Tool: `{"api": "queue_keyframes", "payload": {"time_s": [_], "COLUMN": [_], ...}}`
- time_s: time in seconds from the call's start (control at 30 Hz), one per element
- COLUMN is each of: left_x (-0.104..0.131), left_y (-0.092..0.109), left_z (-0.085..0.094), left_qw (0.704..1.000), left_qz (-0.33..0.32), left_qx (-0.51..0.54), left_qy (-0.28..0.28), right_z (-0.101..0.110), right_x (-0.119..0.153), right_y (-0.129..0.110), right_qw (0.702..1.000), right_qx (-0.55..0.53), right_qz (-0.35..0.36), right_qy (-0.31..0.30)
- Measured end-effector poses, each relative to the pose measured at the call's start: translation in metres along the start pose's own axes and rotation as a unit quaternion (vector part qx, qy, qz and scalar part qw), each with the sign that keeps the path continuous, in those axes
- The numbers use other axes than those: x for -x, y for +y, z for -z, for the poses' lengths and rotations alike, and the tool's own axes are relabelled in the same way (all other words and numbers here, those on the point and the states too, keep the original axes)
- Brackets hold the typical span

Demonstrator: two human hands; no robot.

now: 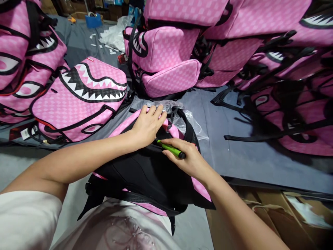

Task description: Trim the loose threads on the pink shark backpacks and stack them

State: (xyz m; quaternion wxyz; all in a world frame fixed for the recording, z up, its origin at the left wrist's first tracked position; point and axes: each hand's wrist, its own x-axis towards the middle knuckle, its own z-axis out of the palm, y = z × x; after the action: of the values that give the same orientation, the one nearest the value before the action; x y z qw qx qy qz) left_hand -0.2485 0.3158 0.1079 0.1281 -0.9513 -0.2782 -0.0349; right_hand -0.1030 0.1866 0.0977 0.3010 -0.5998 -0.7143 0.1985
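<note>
A pink and black backpack (153, 173) lies at the table's front edge against my body, its black side facing me. My left hand (147, 125) is over its upper part, fingers bent over the pink edge and gripping it. In my right hand (188, 156) is a tool with a green and black handle (171, 150), pointing left toward the spot below my left hand. The tool's working tip is hidden, so its exact kind cannot be told. A black strap (188, 126) loops up on the bag's right side.
A pink checkered backpack (85, 93) with a shark mouth lies at left. More pink backpacks (171, 76) are piled at the back and right. Clear plastic (196, 121) lies behind the bag. A blue tape dispenser (93, 21) stands far back. Cardboard boxes (275, 211) sit below the table.
</note>
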Motion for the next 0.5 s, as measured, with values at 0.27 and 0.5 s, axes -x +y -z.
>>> {"api": "queue_keyframes", "payload": {"time_s": [0.27,0.5], "left_x": [0.0008,0.0003], "left_y": [0.0008,0.0002], "left_z": [0.0025,0.0047], "left_qw": [1.000,1.000], "left_qz": [-0.003,-0.007], "left_qx": [-0.003,0.000], "left_qy": [-0.001,-0.001], "right_z": [0.0049,0.0020], "right_x": [-0.0056,-0.0080], "right_y": [0.0021,0.0027], "right_qw": [0.999,0.993], "right_qx": [0.036,0.074], "right_qz": [0.026,0.094], "right_qy": [-0.021,-0.020]}}
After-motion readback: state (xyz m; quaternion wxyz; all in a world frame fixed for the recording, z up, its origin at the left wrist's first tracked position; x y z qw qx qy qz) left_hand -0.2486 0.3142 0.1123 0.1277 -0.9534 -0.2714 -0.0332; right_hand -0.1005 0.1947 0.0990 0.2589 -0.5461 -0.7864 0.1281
